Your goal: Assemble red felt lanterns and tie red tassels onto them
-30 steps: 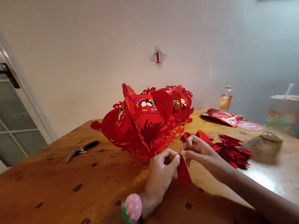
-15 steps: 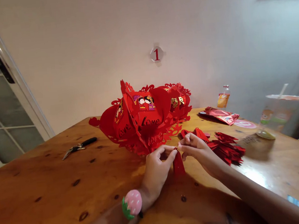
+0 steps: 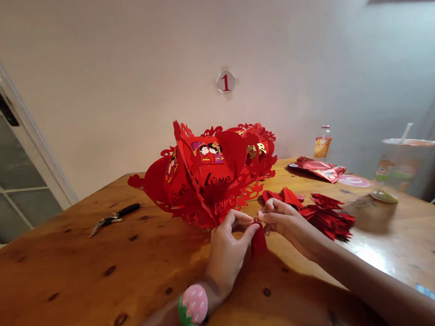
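My left hand (image 3: 228, 247), with a pink strawberry band on the wrist, pinches the top of a small red strip (image 3: 259, 242) that hangs down between my hands. Close against it, the fingertips of my right hand (image 3: 288, 225) are pressed together at the strip's top edge; whether they grip the strip or a fine thread there is too small to tell. Just behind my hands stands a big red paper lantern (image 3: 211, 176) with cut-out edges, "Love" lettering and a cartoon couple. A second red lantern (image 3: 260, 148) with gold characters is partly hidden behind it.
A heap of red folded pieces (image 3: 330, 216) lies right of my right hand. Black-handled pliers (image 3: 116, 216) rest at the left. Farther right are a red foil packet (image 3: 317, 169), an orange drink bottle (image 3: 322, 144) and a clear plastic cup (image 3: 400, 169) with a straw.
Both hands stay at the top of the red strip, with only slight finger movement. The whole view has shifted a little.
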`<state>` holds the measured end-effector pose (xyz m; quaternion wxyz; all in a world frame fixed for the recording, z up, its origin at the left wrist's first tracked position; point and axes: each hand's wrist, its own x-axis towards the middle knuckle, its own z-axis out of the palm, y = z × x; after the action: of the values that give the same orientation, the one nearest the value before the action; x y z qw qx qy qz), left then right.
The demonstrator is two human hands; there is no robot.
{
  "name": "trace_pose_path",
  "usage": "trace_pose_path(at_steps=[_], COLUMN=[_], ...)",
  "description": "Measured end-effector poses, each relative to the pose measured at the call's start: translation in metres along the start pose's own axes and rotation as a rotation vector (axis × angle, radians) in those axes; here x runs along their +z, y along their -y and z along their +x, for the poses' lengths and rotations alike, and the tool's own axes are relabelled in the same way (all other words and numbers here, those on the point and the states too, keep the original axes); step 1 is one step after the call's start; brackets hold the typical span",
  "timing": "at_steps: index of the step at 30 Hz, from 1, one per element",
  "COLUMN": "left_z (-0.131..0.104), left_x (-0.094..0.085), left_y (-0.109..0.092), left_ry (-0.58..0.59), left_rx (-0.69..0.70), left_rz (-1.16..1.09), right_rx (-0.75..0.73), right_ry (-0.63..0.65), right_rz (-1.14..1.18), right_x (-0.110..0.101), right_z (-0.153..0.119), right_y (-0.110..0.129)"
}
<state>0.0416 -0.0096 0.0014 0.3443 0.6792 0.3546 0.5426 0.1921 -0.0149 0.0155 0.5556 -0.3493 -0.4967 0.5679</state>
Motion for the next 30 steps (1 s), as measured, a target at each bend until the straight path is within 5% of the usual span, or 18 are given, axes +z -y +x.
trace_pose_path(at_steps=[10,14,19,25,30], left_z=[-0.002,-0.01,-0.026,-0.037,-0.053], left_x=[-0.001,0.001,0.019,0.036,0.041], left_y=[-0.001,-0.009,-0.026,-0.047,-0.053], left_ry=[0.067,0.089,0.318,0.207,0.228], left_rx=[0.049,0.216,0.388,0.367,0.36], left_rz=[0.069,0.291,0.35,0.297,0.354], right_rx=[-0.062,-0.145,-0.264,-0.278,-0.337], right_ry=[-0.03,-0.153,-0.416,-0.522,-0.558], right_rz=[0.043,0.13,0.337,0.565,0.555], right_x=[-0.001,-0.002,0.008,0.013,0.007], right_z=[0.0,0.004,0.018,0.034,0.04], right_y=[0.0,0.0,0.006,0.027,0.031])
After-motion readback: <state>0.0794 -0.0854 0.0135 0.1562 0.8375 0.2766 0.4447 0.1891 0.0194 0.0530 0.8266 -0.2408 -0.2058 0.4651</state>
